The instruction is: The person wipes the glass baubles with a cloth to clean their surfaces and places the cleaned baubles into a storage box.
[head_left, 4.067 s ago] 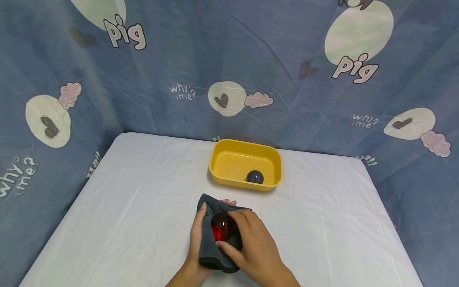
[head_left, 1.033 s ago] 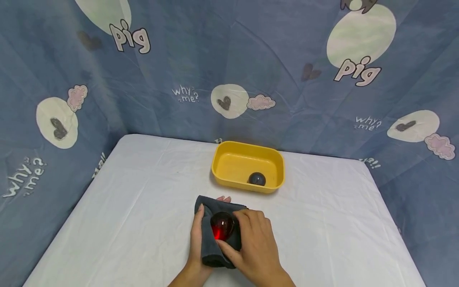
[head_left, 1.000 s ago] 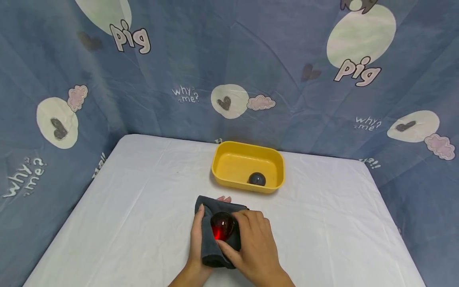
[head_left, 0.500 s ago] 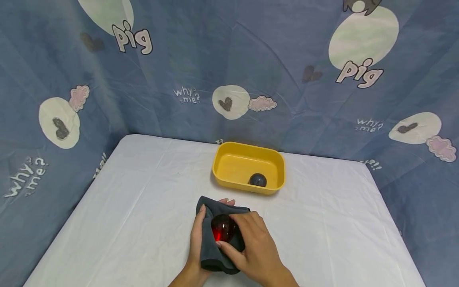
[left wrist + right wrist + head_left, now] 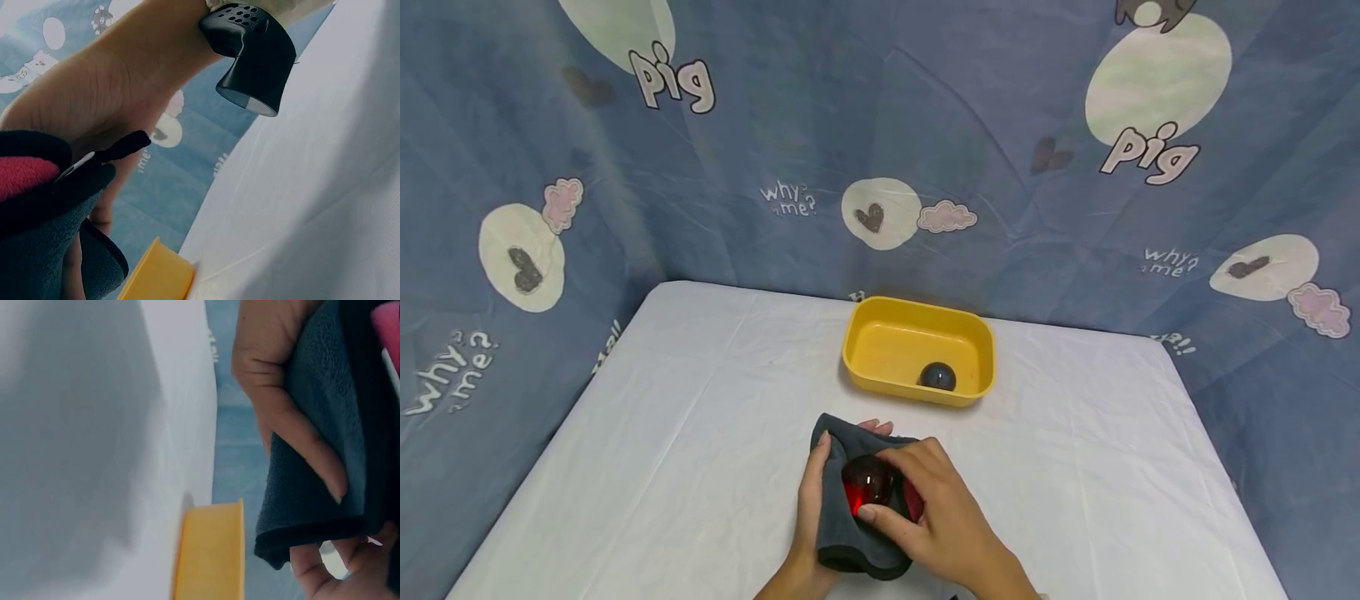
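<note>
In the head view my left hand (image 5: 808,500) holds a dark grey-blue cloth (image 5: 838,533) from the left and beneath, its thumb along the cloth's edge. A shiny dark red ball (image 5: 867,479) sits on the cloth. Thumb and fingers of my right hand (image 5: 951,517) pinch the ball from the right. A pink patch of the cloth's other side shows beneath the right hand. The ball's underside is hidden. In both wrist views the cloth (image 5: 312,487) appears close up with a black border, and the ball is not seen.
A yellow tray (image 5: 887,385) stands at the far middle of the white-covered table (image 5: 700,467), with a dark ball (image 5: 937,376) in its near right part. Blue printed fabric (image 5: 737,242) hangs behind and at the sides. A black wrist-worn device (image 5: 259,69) shows in the left wrist view.
The right hand has turned slightly, its thumb shifting a little right on the ball. The ball sits slightly lower, and the cloth's right side has folded to show pink.
</note>
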### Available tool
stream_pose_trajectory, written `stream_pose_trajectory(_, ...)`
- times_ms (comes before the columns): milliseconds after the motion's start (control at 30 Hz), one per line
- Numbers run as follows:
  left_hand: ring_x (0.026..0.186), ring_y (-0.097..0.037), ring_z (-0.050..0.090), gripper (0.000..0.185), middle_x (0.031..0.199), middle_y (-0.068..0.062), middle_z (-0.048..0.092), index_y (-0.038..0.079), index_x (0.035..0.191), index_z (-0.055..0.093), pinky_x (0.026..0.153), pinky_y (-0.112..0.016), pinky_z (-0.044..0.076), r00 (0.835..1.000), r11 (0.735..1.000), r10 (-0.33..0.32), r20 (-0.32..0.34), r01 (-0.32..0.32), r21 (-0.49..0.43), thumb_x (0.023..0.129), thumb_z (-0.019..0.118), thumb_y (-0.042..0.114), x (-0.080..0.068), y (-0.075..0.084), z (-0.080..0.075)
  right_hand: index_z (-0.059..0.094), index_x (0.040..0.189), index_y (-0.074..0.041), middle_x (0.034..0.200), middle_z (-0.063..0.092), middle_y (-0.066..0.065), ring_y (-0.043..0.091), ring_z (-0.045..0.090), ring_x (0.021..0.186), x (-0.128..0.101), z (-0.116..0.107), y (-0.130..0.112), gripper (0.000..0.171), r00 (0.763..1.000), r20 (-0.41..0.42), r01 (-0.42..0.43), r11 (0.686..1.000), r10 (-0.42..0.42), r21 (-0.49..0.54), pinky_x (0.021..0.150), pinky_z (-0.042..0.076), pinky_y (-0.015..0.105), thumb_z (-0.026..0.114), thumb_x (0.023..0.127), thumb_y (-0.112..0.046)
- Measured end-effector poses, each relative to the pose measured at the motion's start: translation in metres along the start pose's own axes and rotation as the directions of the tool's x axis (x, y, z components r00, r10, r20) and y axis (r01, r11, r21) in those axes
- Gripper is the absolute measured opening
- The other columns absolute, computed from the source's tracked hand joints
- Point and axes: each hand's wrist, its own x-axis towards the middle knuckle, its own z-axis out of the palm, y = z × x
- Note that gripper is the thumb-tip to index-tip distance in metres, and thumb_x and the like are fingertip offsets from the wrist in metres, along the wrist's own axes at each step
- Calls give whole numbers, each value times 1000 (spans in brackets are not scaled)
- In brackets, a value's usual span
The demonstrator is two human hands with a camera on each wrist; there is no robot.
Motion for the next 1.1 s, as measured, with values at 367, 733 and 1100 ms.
stream_pose_trajectory(367,147,-19,38,76,160,-6,41,7,160,23,119,-33,34,999,999,-47,-25,47,-4,109,25,64,1,4,4,68,130,-27,123,60,-17,11,48,115,-1,-5,7,40,994,73,-89,978,76,188,94,50,33,80,94,-39)
stream_pose_trajectory(733,143,-21,44,68,158,-5,43,9,155,31,119,-38,36,998,996,59,-2,-59,-64,111,23,60,4,3,4,50,146,-13,136,55,1,19,51,121,-10,14,-1,75,994,-109,19,996,-28,-87,101,46,41,84,88,-47)
stream_pose_trajectory(1100,144,-23,42,71,159,-6,42,6,157,27,120,-39,34,998,997,61,-24,-62,-52,111,25,59,4,-1,3,59,136,-8,126,63,2,19,58,111,-12,19,-3,63,979,-172,69,968,-113,-241,94,48,40,72,96,-55)
